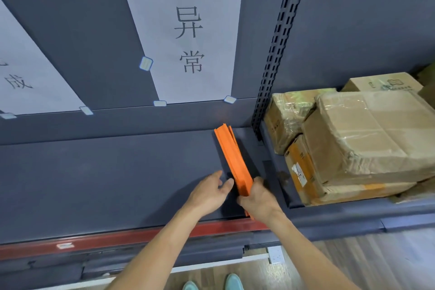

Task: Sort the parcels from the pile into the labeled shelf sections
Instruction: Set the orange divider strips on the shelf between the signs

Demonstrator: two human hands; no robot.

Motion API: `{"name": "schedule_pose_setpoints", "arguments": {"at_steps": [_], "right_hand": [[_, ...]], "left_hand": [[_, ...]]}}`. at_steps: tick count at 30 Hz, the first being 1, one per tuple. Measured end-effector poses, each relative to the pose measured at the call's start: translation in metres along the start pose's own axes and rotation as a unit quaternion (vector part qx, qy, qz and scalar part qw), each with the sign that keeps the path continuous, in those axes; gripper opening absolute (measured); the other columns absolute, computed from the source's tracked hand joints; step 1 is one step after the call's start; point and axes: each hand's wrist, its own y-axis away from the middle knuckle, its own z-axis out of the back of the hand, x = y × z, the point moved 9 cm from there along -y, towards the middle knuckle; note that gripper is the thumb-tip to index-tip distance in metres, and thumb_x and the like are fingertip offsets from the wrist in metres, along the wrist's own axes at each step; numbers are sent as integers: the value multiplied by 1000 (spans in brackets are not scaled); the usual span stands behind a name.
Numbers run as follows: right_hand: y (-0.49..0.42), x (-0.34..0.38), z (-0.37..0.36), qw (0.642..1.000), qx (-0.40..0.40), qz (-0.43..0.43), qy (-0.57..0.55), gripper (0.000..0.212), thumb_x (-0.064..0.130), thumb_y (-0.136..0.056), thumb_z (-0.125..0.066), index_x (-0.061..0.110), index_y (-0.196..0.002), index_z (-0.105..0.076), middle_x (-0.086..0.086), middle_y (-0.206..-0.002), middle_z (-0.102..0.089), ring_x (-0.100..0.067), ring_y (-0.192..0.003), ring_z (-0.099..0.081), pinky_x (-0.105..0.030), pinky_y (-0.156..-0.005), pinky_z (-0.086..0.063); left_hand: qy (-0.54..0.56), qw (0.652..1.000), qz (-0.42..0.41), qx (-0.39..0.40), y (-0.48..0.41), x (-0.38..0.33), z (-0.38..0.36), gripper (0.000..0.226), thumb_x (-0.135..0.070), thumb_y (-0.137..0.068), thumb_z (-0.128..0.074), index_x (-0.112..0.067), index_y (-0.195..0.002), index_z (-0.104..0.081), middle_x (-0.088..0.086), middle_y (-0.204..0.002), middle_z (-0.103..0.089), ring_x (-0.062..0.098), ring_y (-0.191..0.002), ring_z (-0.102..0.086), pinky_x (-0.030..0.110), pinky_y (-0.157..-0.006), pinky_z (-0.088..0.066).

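The right hand (257,200) grips the near end of an orange parcel (231,155) standing on edge on the shelf (106,179). The left hand (211,192) lies loosely spread just left of it. The label sheet (188,40) hangs beyond both hands, and the brown parcel pile (367,139) sits to the right.

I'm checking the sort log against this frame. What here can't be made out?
Left sign: head view, cut by the left edge; only 成 reads whole.
Orange parcel: head view, seen edge-on, so no label shows; one piece or several is unclear; the right hand hides its near end.
Sticker on the orange-taped box: head view, too small and blurred to read.
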Motion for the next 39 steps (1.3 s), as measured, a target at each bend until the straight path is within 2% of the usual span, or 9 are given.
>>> {"name": "schedule_pose_setpoints", "arguments": {"at_steps": [2,5,7,14,20,23,28,35,39], "right_hand": [[9,3,1,996,42,30,-80,30,25,-81,-66,18,-99,-44,0,-78,-64,-15,-66,-66,-30,-58,-51],[27,7,7,986,70,68,-138,28,26,-78,-63,24,-101,-47,4,-75,-61,-5,-59,-61,-25,-56,-53],[36,13,12,978,79,92,-168,29,29,-80,-65,26,-104,-49,5,-76,-62,-4,-59,-62,-23,-56,-54],[57,28,21,963,139,188,-137,37,68,-90,-56,41,-115,-53,14,-103,-70,1,-96,-68,-26,-82,-59],[41,30,50,972,50,190,-125,32,67,-94,-46,42,-111,-55,6,-93,-69,-8,-84,-67,-38,-82,-59],[34,46,44,966,65,212,-132,37,64,-94,-48,40,-121,-55,8,-97,-68,-7,-90,-67,-40,-86,-58],[32,69,11,956,126,230,-128,37,67,-92,-47,43,-118,-58,14,-93,-69,-1,-83,-69,-41,-86,-57],[42,109,-33,944,173,261,-100,11,46,-98,-56,46,-106,-64,23,-98,-67,3,-95,-63,-26,-84,-54],[50,132,-54,944,160,288,-25,13,42,-100,-54,45,-110,-60,25,-110,-63,13,-99,-57,-10,-79,-43]], "left_hand": [[50,999,-1,2,-3,-10,-2,75,-67,-101,-40,-25,-161,-27,-18,-113,-62,-3,-105,-59,21,-85,-45],[160,987,-12,-31,-9,-22,-5,59,-66,-99,-48,-32,-147,-41,-11,-134,-63,12,-122,-61,38,-103,-49],[228,971,-20,-72,-10,-26,-3,41,-57,-100,-55,-33,-132,-49,-14,-122,-67,8,-114,-65,32,-94,-52],[551,830,-11,-87,2,-32,-12,18,-20,-106,-56,-15,-123,-58,16,-101,-77,33,-93,-77,39,-70,-62],[475,865,-19,-162,22,-21,12,20,-30,-100,-67,-29,-120,-63,3,-99,-79,22,-89,-77,35,-73,-62],[460,865,-12,-200,36,-12,16,20,-33,-97,-71,-34,-117,-65,-9,-102,-77,11,-96,-74,35,-86,-58],[459,852,14,-253,68,17,31,19,-38,-98,-69,-38,-116,-64,-14,-103,-75,0,-90,-71,22,-75,-52],[464,815,49,-343,116,71,75,15,-35,-99,-68,-33,-113,-64,-6,-104,-73,12,-97,-70,32,-86,-56],[458,808,62,-366,139,105,100,15,-37,-98,-68,-36,-113,-64,-15,-100,-74,3,-90,-71,29,-79,-54]]}}
